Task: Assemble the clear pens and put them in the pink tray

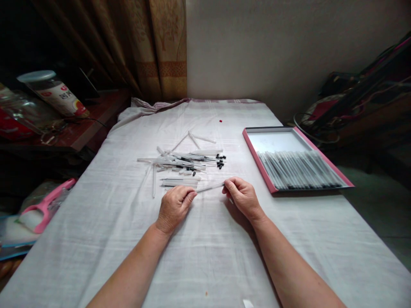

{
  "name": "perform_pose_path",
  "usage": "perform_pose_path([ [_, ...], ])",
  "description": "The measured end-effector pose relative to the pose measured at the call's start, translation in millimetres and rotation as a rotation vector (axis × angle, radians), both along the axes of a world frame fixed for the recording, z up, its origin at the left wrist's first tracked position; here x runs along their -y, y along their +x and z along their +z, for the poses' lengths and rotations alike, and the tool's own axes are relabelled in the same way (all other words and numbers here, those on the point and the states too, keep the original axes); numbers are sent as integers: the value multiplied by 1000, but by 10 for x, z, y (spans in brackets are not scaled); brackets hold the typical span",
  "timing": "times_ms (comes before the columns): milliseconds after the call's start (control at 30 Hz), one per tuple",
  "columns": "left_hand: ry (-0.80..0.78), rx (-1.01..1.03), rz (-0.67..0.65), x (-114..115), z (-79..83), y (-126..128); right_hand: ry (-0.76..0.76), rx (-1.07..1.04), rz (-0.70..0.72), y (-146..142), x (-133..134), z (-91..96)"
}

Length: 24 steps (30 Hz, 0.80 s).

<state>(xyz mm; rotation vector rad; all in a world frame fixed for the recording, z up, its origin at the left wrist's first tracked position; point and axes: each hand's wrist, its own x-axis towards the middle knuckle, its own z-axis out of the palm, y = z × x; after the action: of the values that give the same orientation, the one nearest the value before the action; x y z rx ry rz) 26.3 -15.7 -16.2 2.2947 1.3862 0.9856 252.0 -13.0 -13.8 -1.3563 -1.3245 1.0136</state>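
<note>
A clear ballpoint pen (210, 188) stretches between my two hands above the cloth. My left hand (175, 206) pinches its left end, and my right hand (242, 197) grips the right end, so both tips are hidden by fingers. Just beyond lies a loose pile of clear pen barrels and ink refills (183, 160). Small black plugs (220, 161) are scattered at the pile's right side. To the right, an open pink-edged box (261, 164) holds a row of clear pens (300, 170) with dark ends toward me.
A white cloth (128, 239) covers the table. A tiny red piece (220, 121) lies toward the back. On the left, a lidded jar (56, 94) stands on a brown side table (109, 111), with a pink-handled item (48, 205) below. A wall and curtain (167, 51) close off the back.
</note>
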Motion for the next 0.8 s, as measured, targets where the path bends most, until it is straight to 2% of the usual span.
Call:
perform_pose_path([
  [200, -11, 119, 32, -10, -13, 5, -14, 30, -5, -21, -21, -13],
  [500, -12, 141, 22, -10, -18, 28, 2, 21, 21, -36, -25, -53],
  [633, -82, 145, 12, -2, -33, 25, 1, -28, -10, -38, -35, -64],
  [800, -35, 116, -3, -10, -48, 42, -65, -199, 39, -64, -35, -3],
])
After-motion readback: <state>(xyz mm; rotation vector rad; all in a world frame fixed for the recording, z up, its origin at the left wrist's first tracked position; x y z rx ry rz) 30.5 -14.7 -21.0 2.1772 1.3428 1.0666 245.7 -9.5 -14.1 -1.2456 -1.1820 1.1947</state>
